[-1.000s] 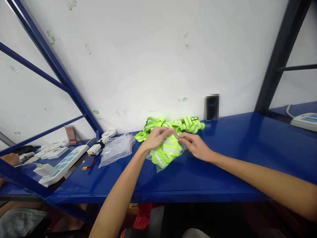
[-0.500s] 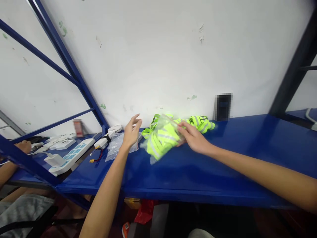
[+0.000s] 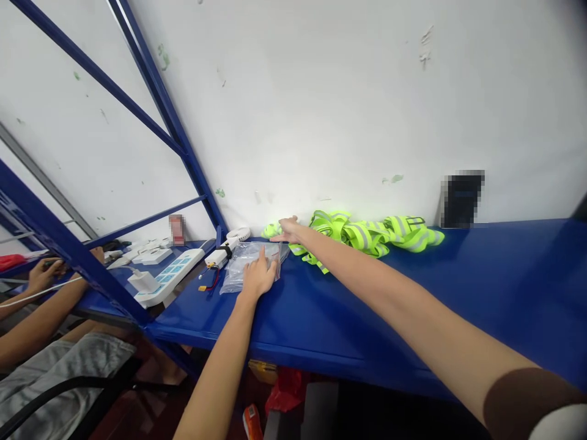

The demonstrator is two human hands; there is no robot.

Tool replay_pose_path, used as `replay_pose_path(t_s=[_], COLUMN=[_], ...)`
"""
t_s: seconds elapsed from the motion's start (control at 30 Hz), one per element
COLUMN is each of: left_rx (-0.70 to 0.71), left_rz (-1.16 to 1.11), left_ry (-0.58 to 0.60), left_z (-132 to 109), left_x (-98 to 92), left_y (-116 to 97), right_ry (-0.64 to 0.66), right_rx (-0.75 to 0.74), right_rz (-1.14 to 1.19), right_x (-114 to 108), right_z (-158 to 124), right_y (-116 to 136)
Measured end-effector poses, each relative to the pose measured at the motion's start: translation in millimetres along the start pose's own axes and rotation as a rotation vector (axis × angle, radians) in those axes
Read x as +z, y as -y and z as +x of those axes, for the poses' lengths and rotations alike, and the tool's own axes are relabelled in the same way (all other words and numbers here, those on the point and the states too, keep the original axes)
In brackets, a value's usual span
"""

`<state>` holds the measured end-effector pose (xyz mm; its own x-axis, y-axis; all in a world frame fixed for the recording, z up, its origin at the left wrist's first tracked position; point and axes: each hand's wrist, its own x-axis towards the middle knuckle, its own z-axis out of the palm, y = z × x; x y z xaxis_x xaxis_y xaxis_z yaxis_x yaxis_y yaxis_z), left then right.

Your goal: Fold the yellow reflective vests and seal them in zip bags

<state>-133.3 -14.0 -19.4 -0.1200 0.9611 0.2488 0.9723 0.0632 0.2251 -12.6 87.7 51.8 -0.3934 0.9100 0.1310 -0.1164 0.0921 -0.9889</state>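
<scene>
My left hand [image 3: 259, 276] rests on a small stack of clear plastic zip bags [image 3: 236, 269], its fingers spread and the index finger stretched forward. Across the table reaches my right hand [image 3: 288, 228], fingers apart, at a folded yellow-green bundle with pale bands [image 3: 271, 230] by the wall. Part of that bundle lies behind the hand, and whether the fingers touch it is hard to make out. To the right of the hand, loose yellow-green reflective vests or straps [image 3: 362, 235] with silver bands lie heaped along the wall, partly behind my right forearm.
A small white fan [image 3: 238, 234] and a white device with wires [image 3: 219, 256] stand left of the bags. A power strip [image 3: 172, 278] lies beyond the blue post [image 3: 68, 250]. Another person's hands [image 3: 43, 275] are at far left. A dark blurred object [image 3: 461, 200] leans on the wall.
My right hand has carried the bagged yellow-green bundle left to the wall and its fingers are now apart. My left hand has come down onto the clear bags. The view has shifted left.
</scene>
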Motion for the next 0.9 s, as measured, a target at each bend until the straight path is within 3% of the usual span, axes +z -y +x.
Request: replay_pose_path(t_s=[0.1,0.17,0.23,0.33,0.4,0.43,0.5,0.57,0.67,0.7,0.8,0.9], left_rx=[-0.019,-0.004,0.028,0.106,0.216,0.299,0.518,0.734,0.885,0.895,0.874,0.869], left_rz=[-0.034,-0.037,-0.079,-0.172,-0.187,-0.168,-0.095,-0.028,-0.018,-0.033,-0.065,-0.083], left_ry=[-0.024,-0.081,-0.236,-0.588,-0.735,-0.736,-0.584,-0.297,0.099,0.167,0.255,0.136], left_z=[1,3,5,5,-1,-7,-26,-53,-92,-101,-106,-81], left_x=[0.1,-0.5,-3.5,-13.5,-20.5,-22.8,-23.4,-20.2,-17.4,-19.0,-29.7,-37.4], left_y=[5,7,8,4,-5,-13,-34,-58,-89,-96,-108,-117], right_ry=[-0.069,-0.114,-0.155,-0.153,-0.064,0.003,0.063,0.047,-0.006,-0.022,-0.036,-0.006], right_rx=[0.054,0.007,-0.119,-0.503,-0.566,-0.562,-0.534,-0.502,-0.494,-0.508,-0.568,-0.555], right_rz=[-0.148,-0.25,-0.354,-0.882,-1.18,-1.301,-1.453,-1.49,-1.468,-1.454,-1.416,-1.422], right_x=[-20,-43,-69,-108,-134,-147,-170,-188,-198,-197,-178,-153], right_z=[-5,-17,-37,-74,-98,-108,-122,-130,-135,-135,-134,-119], right_y=[12,26,41,51,47,43,31,20,12,10,9,9])
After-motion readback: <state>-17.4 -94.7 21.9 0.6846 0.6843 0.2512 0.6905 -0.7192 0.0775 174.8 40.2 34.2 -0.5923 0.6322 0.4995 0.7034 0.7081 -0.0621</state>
